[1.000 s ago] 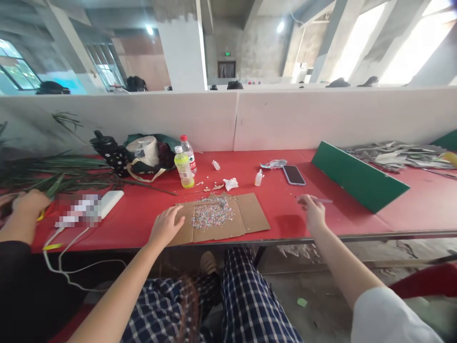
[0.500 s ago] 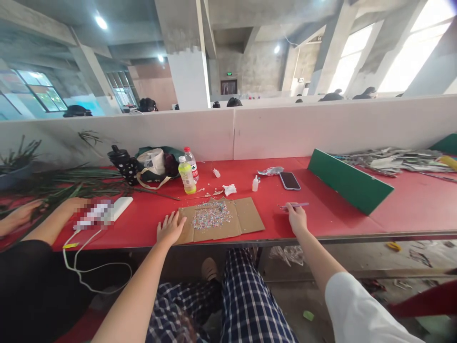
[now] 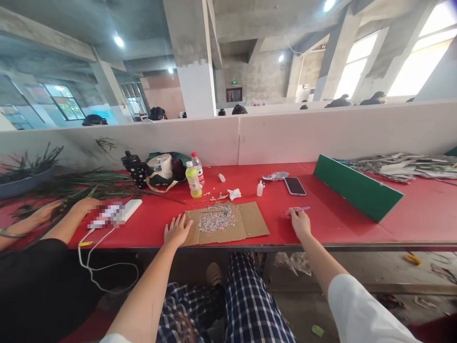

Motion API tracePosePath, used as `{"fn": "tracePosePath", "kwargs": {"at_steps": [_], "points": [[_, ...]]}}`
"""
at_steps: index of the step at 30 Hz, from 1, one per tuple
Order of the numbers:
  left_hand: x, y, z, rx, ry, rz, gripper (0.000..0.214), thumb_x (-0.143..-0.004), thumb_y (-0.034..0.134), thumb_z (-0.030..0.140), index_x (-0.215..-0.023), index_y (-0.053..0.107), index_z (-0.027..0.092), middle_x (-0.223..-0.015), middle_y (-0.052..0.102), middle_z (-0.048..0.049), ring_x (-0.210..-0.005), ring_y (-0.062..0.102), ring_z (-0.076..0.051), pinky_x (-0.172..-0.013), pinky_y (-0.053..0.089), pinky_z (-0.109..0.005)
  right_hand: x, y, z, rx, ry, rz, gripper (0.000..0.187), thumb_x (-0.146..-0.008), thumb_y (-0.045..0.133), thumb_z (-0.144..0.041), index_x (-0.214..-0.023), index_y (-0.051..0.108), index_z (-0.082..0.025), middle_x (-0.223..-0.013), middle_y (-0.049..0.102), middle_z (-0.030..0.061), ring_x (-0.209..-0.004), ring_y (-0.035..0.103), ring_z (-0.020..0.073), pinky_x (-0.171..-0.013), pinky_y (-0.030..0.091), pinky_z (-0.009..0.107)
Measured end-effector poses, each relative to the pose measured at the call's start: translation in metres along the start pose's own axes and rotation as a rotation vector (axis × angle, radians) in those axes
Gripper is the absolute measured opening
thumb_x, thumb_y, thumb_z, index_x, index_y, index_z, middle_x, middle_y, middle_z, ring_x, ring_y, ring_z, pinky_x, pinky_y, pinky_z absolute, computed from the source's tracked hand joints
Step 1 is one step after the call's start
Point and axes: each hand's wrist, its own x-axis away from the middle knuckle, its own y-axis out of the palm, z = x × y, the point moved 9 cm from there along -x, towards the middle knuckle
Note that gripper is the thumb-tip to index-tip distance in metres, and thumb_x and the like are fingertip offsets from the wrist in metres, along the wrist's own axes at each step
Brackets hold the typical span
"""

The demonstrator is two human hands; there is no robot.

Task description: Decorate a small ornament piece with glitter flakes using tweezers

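Observation:
My left hand (image 3: pixel 177 230) rests with fingers spread on the left edge of a flat piece of cardboard (image 3: pixel 254 220). Many tiny multicoloured beads (image 3: pixel 217 220) lie scattered over the middle of the cardboard. To the right of it, my right hand (image 3: pixel 300 223) is closed around a thin purple pen-like tool (image 3: pixel 304 208), just above the red tabletop. Its tip is too small to make out. Beyond the cardboard are a crumpled white tissue (image 3: pixel 234 194) and a small clear squeeze bottle (image 3: pixel 260 189).
A phone (image 3: pixel 295 186) and a green board (image 3: pixel 357 188) are on the right. Two drink bottles (image 3: pixel 193 181), a bag (image 3: pixel 160 183) and a black tumbler (image 3: pixel 134 169) stand at the back left. Another person's hands (image 3: pixel 84 207) handle green stems (image 3: pixel 89 183) beside a white power bank (image 3: pixel 131 210).
The camera view has turned slightly left and up, so everything sits lower and further right. Both my hands stay in about the same places; the other person's hands shift slightly.

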Motion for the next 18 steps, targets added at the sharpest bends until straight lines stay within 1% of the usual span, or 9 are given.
{"fn": "tracePosePath", "kwargs": {"at_steps": [3,9,18], "points": [[0.0005,0.0008,-0.0002,0.008,-0.004,0.002,0.058,-0.102,0.062,0.051,-0.151,0.051,0.023,-0.164,0.044,-0.0127,-0.150,0.044,-0.034,-0.126,0.035,-0.065,-0.0011,-0.0008,0.0007,0.029,0.002,-0.005,0.031,-0.102,0.066,-0.043,-0.118,0.069,-0.016,-0.117,0.073,0.0076,-0.103,0.072,0.0214,-0.092,0.061,0.044],[0.0014,0.0001,0.0006,0.031,-0.002,0.024,0.055,-0.102,0.064,0.049,-0.149,0.054,0.023,-0.161,0.048,-0.0127,-0.147,0.047,-0.033,-0.124,0.038,-0.064,-0.0040,-0.0010,0.0033,0.072,0.012,-0.019,0.032,-0.102,0.067,-0.041,-0.122,0.068,-0.016,-0.121,0.071,0.0082,-0.105,0.071,0.0220,-0.093,0.062,0.044],[0.0023,-0.0029,0.0008,0.031,-0.003,0.041,0.054,-0.101,0.064,0.048,-0.147,0.055,0.022,-0.160,0.049,-0.0126,-0.147,0.048,-0.033,-0.124,0.039,-0.063,-0.0042,0.0006,0.0053,0.113,0.034,-0.018,0.032,-0.102,0.067,-0.041,-0.122,0.068,-0.017,-0.122,0.071,0.0083,-0.106,0.071,0.0222,-0.093,0.062,0.045]]}}
